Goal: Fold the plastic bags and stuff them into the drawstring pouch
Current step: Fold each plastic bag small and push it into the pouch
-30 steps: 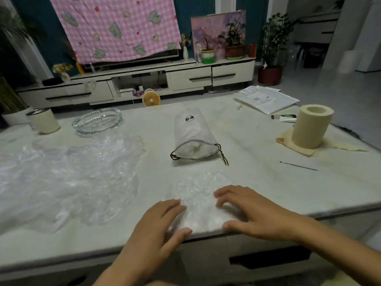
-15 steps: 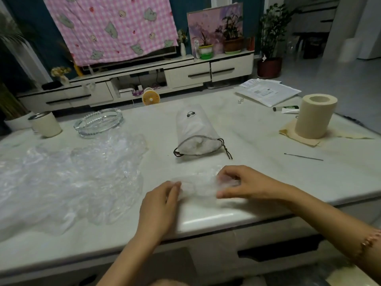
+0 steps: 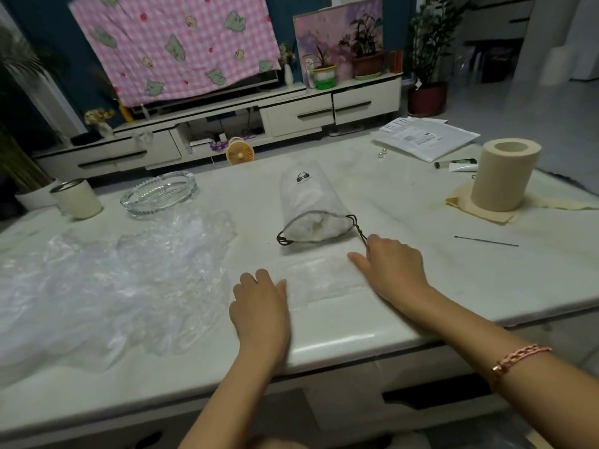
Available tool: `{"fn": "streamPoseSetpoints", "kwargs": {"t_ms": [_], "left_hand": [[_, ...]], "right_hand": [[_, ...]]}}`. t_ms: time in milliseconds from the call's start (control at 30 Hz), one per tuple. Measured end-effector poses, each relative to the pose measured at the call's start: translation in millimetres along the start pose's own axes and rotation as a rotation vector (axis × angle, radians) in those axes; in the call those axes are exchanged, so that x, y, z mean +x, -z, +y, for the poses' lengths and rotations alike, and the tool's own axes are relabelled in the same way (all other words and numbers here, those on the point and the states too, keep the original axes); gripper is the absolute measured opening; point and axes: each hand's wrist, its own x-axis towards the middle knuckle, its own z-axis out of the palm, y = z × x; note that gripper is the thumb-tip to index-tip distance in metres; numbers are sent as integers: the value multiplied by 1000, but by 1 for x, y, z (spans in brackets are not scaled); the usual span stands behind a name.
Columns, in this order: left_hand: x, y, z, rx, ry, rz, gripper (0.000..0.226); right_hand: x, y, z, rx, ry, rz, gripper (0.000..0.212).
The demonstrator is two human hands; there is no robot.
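- A low white cabinet [image 3: 291, 115] with drawers runs along the far side of the room, beyond the pale marble tabletop [image 3: 405, 196].
- Behind the cabinet is a dark teal wall [image 3: 285, 17].
- Above it hangs a pink checked cloth [image 3: 175, 43].
- On its right end stand a floral picture [image 3: 324, 30] and small potted plants [image 3: 366, 56].
- Just right of it, a tall potted plant [image 3: 428, 59] stands on the grey floor [image 3: 518, 118].
- In front of it sits a small yellow fan [image 3: 240, 154].
- The light is dim.
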Motion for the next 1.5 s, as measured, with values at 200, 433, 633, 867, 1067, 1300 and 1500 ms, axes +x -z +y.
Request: {"fn": "streamPoseSetpoints", "kwargs": {"t_ms": [200, 433, 633, 867, 1067, 1300, 1500], "left_hand": [[-2, 3, -8, -225, 21, -12, 39], [15, 24, -42, -1020, 176, -120, 19], [5, 39, -52, -962, 32, -207, 19], [-11, 40, -72, -751, 49, -317, 9], [-16, 46, -56, -805, 135, -209, 41], [-40, 38, -54, -606, -484, 16, 16], [-69, 15, -72, -467, -664, 22, 15]], "right_hand": [[1, 3, 26, 45, -15, 20, 30], [10, 48, -6, 913, 76, -292, 7], [10, 42, -61, 805, 321, -653, 53], [9, 23, -81, 412, 490, -532, 43], [-12, 26, -49, 491, 486, -397, 56], [-31, 22, -19, 387, 805, -226, 27], [-33, 16, 1, 489, 738, -363, 17]]}}
